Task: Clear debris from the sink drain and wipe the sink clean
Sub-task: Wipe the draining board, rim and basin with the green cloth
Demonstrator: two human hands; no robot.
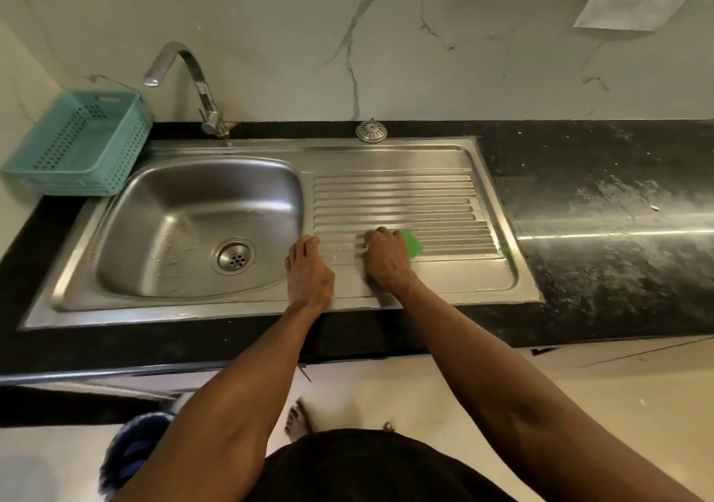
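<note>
The right hand [387, 257] is grasping a green scouring pad [412, 243] with curled fingers, pressing it onto the ribbed drainboard [405, 200] of the stainless steel sink [201, 192]. The left hand [309, 269] is lying flat and released on the steel between basin and drainboard. The round perforated drain [233, 256] is sitting uncovered in the basin floor, while a domed metal strainer cap [371, 130] is resting on the black bench [599, 161] behind the sink, near the chrome faucet [193, 84].
</note>
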